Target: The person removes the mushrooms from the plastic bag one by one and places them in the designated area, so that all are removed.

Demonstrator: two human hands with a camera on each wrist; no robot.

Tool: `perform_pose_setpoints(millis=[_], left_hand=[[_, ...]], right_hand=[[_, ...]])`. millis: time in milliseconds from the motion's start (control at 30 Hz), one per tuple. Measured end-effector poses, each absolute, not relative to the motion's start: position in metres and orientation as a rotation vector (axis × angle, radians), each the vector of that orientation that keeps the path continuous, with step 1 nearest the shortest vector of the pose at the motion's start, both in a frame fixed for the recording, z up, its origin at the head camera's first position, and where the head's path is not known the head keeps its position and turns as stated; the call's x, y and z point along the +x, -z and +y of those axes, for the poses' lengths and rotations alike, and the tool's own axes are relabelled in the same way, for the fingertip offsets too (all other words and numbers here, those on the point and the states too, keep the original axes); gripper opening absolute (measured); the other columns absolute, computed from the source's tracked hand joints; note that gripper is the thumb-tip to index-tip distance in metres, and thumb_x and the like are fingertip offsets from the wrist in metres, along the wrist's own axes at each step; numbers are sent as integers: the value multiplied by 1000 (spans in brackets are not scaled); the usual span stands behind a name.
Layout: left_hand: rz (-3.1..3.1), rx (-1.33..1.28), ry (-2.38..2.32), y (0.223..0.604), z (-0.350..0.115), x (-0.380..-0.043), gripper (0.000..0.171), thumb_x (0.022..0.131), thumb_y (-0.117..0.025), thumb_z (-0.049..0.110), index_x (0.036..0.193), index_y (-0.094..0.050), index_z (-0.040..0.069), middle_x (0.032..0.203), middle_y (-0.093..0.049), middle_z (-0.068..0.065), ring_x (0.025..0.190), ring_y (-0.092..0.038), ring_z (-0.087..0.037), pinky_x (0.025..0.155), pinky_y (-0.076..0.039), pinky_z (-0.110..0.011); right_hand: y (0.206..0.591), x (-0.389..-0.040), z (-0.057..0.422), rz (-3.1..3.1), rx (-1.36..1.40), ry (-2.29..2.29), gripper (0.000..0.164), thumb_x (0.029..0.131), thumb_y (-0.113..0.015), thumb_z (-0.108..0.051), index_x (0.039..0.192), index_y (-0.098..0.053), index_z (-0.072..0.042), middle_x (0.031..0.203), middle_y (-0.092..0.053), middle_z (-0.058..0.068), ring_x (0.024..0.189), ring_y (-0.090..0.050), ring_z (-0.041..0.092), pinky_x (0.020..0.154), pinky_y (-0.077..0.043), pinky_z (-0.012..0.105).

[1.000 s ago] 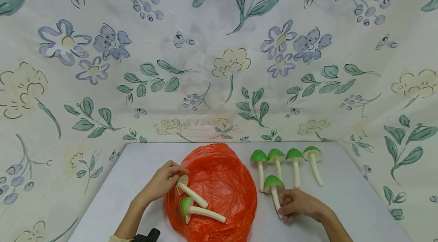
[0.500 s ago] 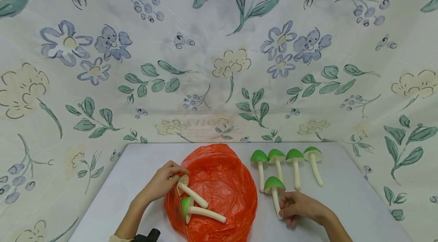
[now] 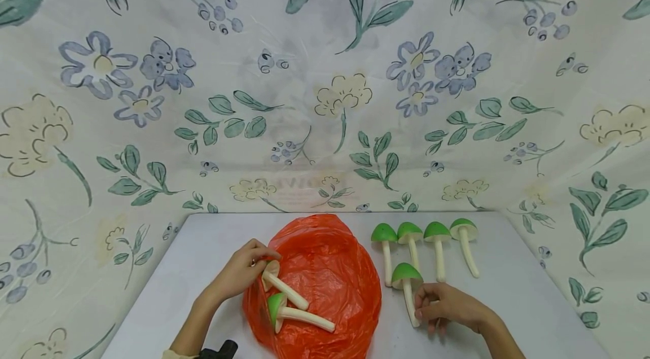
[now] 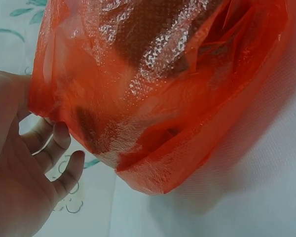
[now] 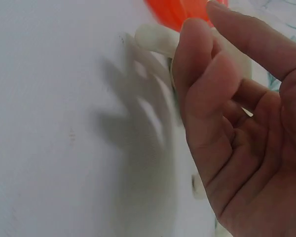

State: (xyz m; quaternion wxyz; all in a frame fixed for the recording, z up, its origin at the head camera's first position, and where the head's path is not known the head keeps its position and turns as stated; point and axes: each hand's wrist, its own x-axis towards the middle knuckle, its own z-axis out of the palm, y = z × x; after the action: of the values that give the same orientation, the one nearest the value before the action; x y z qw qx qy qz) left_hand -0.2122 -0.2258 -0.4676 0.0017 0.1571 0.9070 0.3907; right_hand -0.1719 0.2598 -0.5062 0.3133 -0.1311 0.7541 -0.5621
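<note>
My left hand [image 3: 236,274] grips the left rim of a red plastic bag [image 3: 335,285], which lies with its mouth spread. In the left wrist view the bag [image 4: 138,108] hides part of the thumb and index finger. Inside it are two toy mushrooms: one [image 3: 289,291] has its cap by my left fingers, the other [image 3: 310,318] has a green cap and lies below. To the bag's right, a green-capped mushroom [image 3: 407,275] lies on the table. My right hand [image 3: 449,308] is beside its stem, fingers loosely bent, thumb and fingers apart in the right wrist view.
Several more green-capped mushrooms [image 3: 438,232] lie in a row at the back right of the white table [image 3: 513,274]. A flower-patterned sheet [image 3: 325,122] hangs behind and around the table. Something black [image 3: 219,350] shows by the left forearm.
My right fingers have loosened from the front mushroom's stem and moved slightly off it. That mushroom lies almost where it was. The left hand and bag stay put.
</note>
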Motion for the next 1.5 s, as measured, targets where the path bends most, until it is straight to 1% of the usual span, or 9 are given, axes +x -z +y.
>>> perform_pose_setpoints(millis=[133, 400, 767, 900, 1100, 1167, 1267, 1333, 1500], left_hand=[[2847, 491, -1224, 467, -226, -212, 27, 95, -55, -3, 107, -76, 8, 99, -56, -6, 89, -50, -19, 75, -46, -27], [2850, 524, -1221, 470, -228, -213, 28, 95, -54, -3, 108, -76, 10, 99, -56, -5, 88, -50, -18, 73, -45, -27], [2860, 545, -1213, 469, -228, -213, 27, 96, -54, -2, 108, -76, 10, 98, -56, -4, 89, -51, -18, 73, -46, -29], [2860, 554, -1214, 468, -228, -212, 25, 97, -54, 1, 108, -76, 10, 98, -56, -5, 89, -52, -18, 74, -46, -29], [2859, 543, -1229, 465, -227, -210, 24, 97, -56, 1, 107, -76, 9, 98, -56, -6, 87, -51, -18, 72, -46, -28], [2855, 542, -1229, 465, -227, -210, 23, 98, -56, 3, 108, -76, 9, 98, -56, -6, 87, -51, -18, 72, -46, -28], [2846, 540, -1234, 464, -227, -210, 23, 99, -56, 3, 108, -76, 9, 98, -56, -6, 88, -51, -18, 72, -45, -28], [2843, 549, -1234, 464, -227, -210, 23, 99, -55, 2, 108, -76, 9, 98, -56, -6, 88, -51, -18, 72, -45, -28], [2837, 557, -1240, 463, -228, -210, 23, 98, -55, 2, 108, -75, 8, 98, -56, -7, 87, -50, -19, 71, -44, -28]], right_hand=[[503, -172, 257, 1980, -367, 1471, 23, 92, -70, -18, 104, -61, -1, 82, -63, 5, 64, -65, 16, 50, -48, 25], [490, -176, 250, 1920, -461, 1480, 23, 95, -66, -19, 107, -61, -1, 79, -63, 5, 62, -62, 15, 50, -48, 26], [476, -181, 231, 1894, -536, 1465, 37, 96, -65, -18, 115, -56, 12, 81, -64, 4, 63, -63, 15, 51, -49, 25], [473, -185, 222, 1904, -569, 1459, 35, 96, -65, -18, 116, -57, 10, 84, -65, 7, 65, -65, 18, 51, -50, 26], [465, -196, 200, 1911, -629, 1429, 40, 95, -65, -24, 122, -58, 5, 96, -65, 21, 72, -68, 25, 55, -54, 30], [462, -201, 191, 1931, -659, 1407, 39, 96, -65, -26, 123, -60, 2, 100, -65, 21, 75, -68, 31, 57, -54, 31], [458, -207, 178, 1983, -710, 1362, 38, 96, -65, -28, 124, -62, -1, 102, -66, 17, 78, -66, 37, 59, -55, 32], [455, -211, 169, 2014, -723, 1338, 38, 96, -66, -29, 123, -63, -3, 101, -67, 12, 77, -64, 36, 61, -55, 34], [449, -220, 147, 2060, -723, 1306, 37, 96, -66, -31, 123, -64, -6, 100, -65, 6, 76, -59, 21, 64, -53, 38]])
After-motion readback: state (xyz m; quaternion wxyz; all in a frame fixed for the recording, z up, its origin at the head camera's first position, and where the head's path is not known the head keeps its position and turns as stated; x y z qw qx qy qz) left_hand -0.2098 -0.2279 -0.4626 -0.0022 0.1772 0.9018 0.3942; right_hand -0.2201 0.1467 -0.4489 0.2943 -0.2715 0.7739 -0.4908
